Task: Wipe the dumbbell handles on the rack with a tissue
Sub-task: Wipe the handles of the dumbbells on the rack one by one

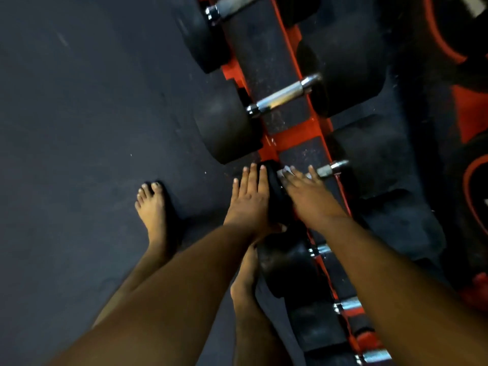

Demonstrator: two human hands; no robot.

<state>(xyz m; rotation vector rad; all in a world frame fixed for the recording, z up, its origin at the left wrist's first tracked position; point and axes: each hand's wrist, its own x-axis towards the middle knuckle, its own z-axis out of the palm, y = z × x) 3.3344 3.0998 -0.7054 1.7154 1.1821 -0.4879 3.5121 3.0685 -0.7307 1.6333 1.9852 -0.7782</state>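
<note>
Nearest, at lower centre of the frame: two bare forearms reaching up and away, two bare feet on the dark rubber floor (pixel 79 114) beneath them.

Left hand (pixel 248 196), centre frame: fingers straight and together, laid flat against the near black head (pixel 277 196) of the dumbbell being cleaned. Holding nothing; probably there to steady the weight so it does not roll in its cradle under the rubbing.

Right hand (pixel 303 188), just right of it: set over the chrome handle (pixel 330 169), with a scrap of white tissue (pixel 286 171) showing at the fingertips. Fingers look pressed down over tissue and bar rather than wrapped round, though blur leaves the grip uncertain. Only the far end of that handle showing, sticking out beyond the fingers toward the right.

Hands close but apart, the dumbbell head between them.

Room for the stroke: short and boxed in, bounded by the two black heads at either end of the bar, with the orange rack rail (pixel 290 138) running diagonally underneath. Neighbouring dumbbells close on both sides along the rack.

Lower right: more chrome handles (pixel 348 305) on the same rail, partly under the right forearm.

Farther up, upper centre: a larger dumbbell with a fully exposed handle (pixel 282 95), then another (pixel 224 7) at the top edge. Open floor filling the whole left side, free for stepping along the rack.
</note>
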